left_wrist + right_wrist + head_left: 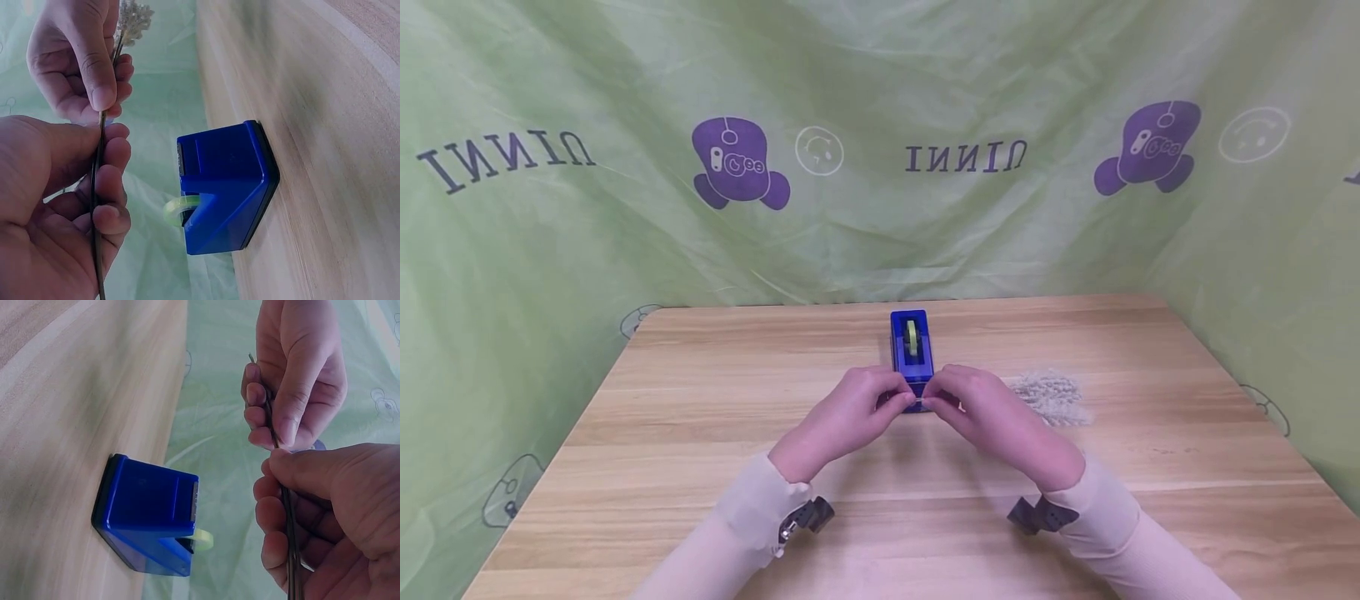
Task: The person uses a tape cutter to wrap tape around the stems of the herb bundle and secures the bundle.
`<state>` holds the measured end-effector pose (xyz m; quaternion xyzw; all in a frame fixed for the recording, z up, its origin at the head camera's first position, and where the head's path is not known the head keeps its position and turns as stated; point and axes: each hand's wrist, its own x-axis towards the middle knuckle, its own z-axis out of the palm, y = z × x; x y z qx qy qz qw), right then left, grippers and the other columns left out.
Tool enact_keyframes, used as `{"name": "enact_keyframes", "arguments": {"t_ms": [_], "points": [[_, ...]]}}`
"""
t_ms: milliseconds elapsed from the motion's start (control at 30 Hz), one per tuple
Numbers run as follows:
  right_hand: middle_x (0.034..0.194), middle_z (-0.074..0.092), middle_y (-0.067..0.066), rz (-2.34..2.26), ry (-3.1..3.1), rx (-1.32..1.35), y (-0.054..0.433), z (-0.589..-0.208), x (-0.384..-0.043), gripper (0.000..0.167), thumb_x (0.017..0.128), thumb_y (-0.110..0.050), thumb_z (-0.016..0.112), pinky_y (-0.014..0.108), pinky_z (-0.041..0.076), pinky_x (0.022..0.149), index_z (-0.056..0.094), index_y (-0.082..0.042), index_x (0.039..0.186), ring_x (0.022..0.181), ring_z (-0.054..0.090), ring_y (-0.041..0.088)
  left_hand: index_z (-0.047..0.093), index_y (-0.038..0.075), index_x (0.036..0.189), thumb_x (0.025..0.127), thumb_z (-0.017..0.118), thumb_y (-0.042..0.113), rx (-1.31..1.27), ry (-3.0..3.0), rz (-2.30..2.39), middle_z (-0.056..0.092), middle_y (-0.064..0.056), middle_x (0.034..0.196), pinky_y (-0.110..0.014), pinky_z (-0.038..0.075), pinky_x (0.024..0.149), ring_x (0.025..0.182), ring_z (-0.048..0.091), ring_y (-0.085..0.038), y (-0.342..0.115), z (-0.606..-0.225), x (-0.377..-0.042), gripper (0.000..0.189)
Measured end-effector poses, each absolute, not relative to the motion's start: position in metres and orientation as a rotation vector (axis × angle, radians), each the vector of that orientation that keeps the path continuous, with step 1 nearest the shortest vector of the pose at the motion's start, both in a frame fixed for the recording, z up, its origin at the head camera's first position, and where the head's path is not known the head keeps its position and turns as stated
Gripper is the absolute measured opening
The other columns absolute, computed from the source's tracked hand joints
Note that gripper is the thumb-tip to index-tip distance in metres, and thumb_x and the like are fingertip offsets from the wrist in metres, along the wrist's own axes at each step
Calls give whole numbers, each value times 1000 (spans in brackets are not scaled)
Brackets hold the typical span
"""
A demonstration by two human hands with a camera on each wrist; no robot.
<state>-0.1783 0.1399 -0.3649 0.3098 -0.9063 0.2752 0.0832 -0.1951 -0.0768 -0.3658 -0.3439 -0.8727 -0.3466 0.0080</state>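
Both hands hold a small bunch of dried flowers by its thin dark stems (95, 206). My left hand (852, 410) pinches the stems between thumb and fingers, and a cut end pokes out past its fingers in the right wrist view. Right beside it, my right hand (992, 417) grips the same stems nearer the blossoms, the thumb tips almost meeting. The pale fluffy flower heads (1051, 397) stick out to the right, beyond my right hand. Just behind the fingertips stands a blue tape dispenser (150, 497) with a yellow-green tape roll (912, 337) in it.
The wood-grain table (700, 375) reaches back to a green printed cloth (865, 242) that hangs behind it and along both sides. Small dark cameras (813, 514) are strapped at both wrists.
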Motion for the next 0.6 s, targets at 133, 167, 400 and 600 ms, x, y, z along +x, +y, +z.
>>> {"name": "enact_keyframes", "arguments": {"t_ms": [133, 167, 400, 600], "points": [[80, 66, -5, 807, -2720, 909, 139, -364, -178, 4, 96, -9, 74, 22, 53, 69, 73, -10, 93, 72, 55, 2, 75, 6, 95, 101, 68, 12, -1053, -2741, -1085, 71, -3, 87, -21, 50, 70, 77, 56, -11, -76, -367, -195, 11], [80, 66, -5, 806, -2724, 907, 138, -363, -178, 4, 96, -9, 74, 22, 53, 68, 73, -10, 93, 72, 55, 2, 75, 6, 95, 101, 68, 11, -1048, -2742, -1082, 70, -3, 87, -22, 50, 70, 77, 56, -11, -76, -367, -195, 11], [81, 66, -5, 818, -2750, 870, 136, -363, -177, 4, 96, -10, 74, 22, 53, 67, 72, -8, 93, 72, 54, 3, 73, 5, 95, 100, 69, 8, -1029, -2757, -1071, 70, -4, 89, -20, 51, 69, 77, 57, -10, -74, -368, -194, 8], [82, 68, -4, 858, -2769, 862, 136, -364, -178, 6, 95, -7, 75, 21, 55, 68, 69, -9, 95, 73, 57, 3, 71, 5, 94, 99, 69, 7, -1004, -2752, -1084, 70, -5, 91, -19, 51, 70, 79, 59, -11, -72, -369, -193, 5]]}}
